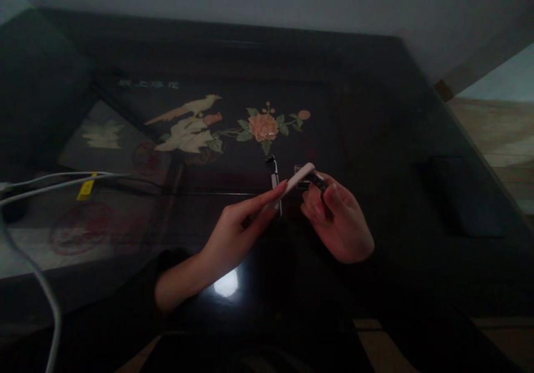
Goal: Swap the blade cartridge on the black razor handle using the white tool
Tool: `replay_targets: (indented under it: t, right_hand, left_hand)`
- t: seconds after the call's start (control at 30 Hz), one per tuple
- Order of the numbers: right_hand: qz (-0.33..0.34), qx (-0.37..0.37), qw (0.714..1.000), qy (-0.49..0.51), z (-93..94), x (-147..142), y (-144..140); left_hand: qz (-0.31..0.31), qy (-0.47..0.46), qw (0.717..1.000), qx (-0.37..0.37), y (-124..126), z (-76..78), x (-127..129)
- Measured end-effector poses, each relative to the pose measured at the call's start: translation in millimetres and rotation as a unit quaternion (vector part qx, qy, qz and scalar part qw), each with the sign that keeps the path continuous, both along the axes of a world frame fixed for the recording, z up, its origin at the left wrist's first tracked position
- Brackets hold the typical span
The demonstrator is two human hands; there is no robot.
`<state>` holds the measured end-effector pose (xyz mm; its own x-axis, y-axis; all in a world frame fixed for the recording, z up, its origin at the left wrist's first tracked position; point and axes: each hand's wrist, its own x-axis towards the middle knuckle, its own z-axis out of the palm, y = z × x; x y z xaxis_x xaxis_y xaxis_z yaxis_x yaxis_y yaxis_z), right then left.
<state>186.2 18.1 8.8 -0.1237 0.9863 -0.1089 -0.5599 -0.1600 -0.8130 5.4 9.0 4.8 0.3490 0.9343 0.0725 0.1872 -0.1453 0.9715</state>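
Note:
My left hand (240,229) pinches a thin pale stick-shaped object (297,178), which slants up to the right. Its upper end meets a small dark object (317,182) that my right hand (339,220) grips between thumb and fingers. Both hands hover just above a dark glossy table (396,139). A small dark-and-silver piece (274,172) lies on the table just behind my left fingertips. The room is dim, so I cannot tell what the small items are.
The tabletop carries an inlaid bird (189,122) and flower (263,126) picture. White cables (45,182) with a yellow tag (85,189) run along the left side. A light wall stands behind, and pale floor (496,128) shows at right.

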Motion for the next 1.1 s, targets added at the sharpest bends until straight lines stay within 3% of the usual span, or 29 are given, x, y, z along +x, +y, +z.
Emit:
replay_targets:
  t: [0.23, 0.73, 1.1]
  right_hand:
    - [-0.005, -0.002, 1.0, 0.0, -0.7, 0.3, -0.4]
    - [-0.022, -0.015, 0.999, -0.021, 1.2, -0.2, 0.6]
    - [-0.005, 0.002, 1.0, -0.014, -0.1, -0.5, 1.1]
  left_hand:
    - [0.011, 0.002, 1.0, 0.01, -1.7, -0.6, -0.7]
    - [-0.062, -0.008, 0.997, 0.044, -6.7, -2.2, -2.9]
    - [0.008, 0.03, 0.999, 0.032, -1.8, -1.0, -4.4]
